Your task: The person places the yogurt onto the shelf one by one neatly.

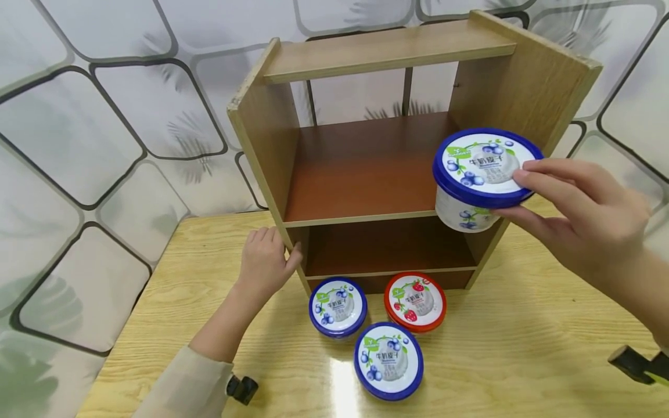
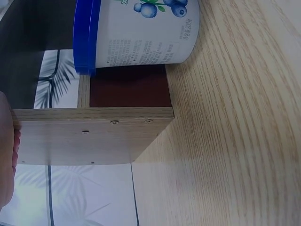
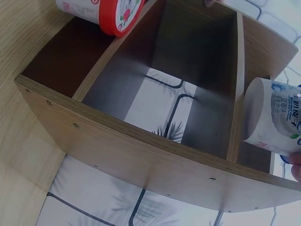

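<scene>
A small wooden shelf [image 1: 360,168] stands on the table with two open levels. My left hand [image 1: 266,261] grips the front edge of its left side panel, thumb towards the inside. Raised in front of the upper level, at the right, is a white tub with a blue lid and blueberry pictures [image 1: 486,168]. My right hand [image 1: 596,215] holds that tub by its lid rim, fingers on top and thumb below. In the right wrist view the same tub [image 3: 263,113] is seen from its bottom and side, with fingertips [image 3: 296,162] at the edge.
Before the shelf stand two blue-lidded tubs [image 1: 338,307] and a red-lidded strawberry tub [image 1: 415,302]. The nearer blue one [image 1: 389,360] sits closest to me. Behind is a patterned wall covering [image 1: 120,116]; the wooden table [image 1: 543,348] extends on both sides.
</scene>
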Available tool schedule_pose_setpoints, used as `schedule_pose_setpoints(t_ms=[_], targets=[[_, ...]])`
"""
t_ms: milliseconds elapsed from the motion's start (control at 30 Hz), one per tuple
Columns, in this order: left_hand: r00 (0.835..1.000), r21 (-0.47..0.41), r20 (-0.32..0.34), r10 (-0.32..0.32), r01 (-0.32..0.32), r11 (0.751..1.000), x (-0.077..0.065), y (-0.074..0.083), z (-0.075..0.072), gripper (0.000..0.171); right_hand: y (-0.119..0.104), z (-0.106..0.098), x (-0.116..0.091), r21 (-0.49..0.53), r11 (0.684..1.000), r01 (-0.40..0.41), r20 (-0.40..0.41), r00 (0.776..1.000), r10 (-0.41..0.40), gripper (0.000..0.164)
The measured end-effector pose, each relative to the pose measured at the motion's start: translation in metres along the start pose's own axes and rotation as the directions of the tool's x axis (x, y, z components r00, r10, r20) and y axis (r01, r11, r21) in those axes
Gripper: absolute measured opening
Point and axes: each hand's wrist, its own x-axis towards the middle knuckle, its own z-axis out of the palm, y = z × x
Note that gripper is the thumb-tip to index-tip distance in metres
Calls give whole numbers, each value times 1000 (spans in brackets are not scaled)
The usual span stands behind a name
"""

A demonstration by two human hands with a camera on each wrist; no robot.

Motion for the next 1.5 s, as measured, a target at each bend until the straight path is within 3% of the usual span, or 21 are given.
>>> schedule_pose_setpoints(t_ms=[200, 400, 533, 700, 900, 1100, 1200, 1267, 1500], targets=[[1000, 0, -5, 2, -2, 1000, 0, 1, 1, 23, 5, 2, 4, -42, 998, -41, 64, 997, 44, 54], [1000, -10, -3, 2, -2, 1000, 1, 3, 1, 23, 8, 3, 9, -110, 992, -65, 206, 975, 87, 61], [1000, -10, 4, -2, 2, 1000, 1, 4, 0, 23, 7, 5, 8, -143, 987, -69, 250, 963, 104, 61], [1000, -9, 14, -7, 7, 1000, 1, 3, -1, 24, 5, 6, 11, -189, 979, -74, 315, 940, 132, 60], [1000, -6, 14, -6, 6, 1000, 2, 2, -1, 24, 1, 8, 21, -223, 974, -40, 426, 895, 134, 59], [1000, -9, 20, -9, 9, 1000, 2, 2, -2, 25, 2, 13, 26, -233, 971, -58, 459, 873, 163, 60], [1000, -12, 22, -13, 13, 1000, 1, 1, -2, 24, 2, 15, 28, -245, 968, -57, 489, 855, 174, 46], [1000, -11, 21, -14, 15, 1000, 1, 2, -2, 24, 2, 18, 28, -246, 967, -60, 490, 853, 178, 38], [1000, -8, 14, -11, 11, 1000, 1, 2, -2, 24, 3, 25, 27, -248, 962, -112, 475, 852, 222, 37]])
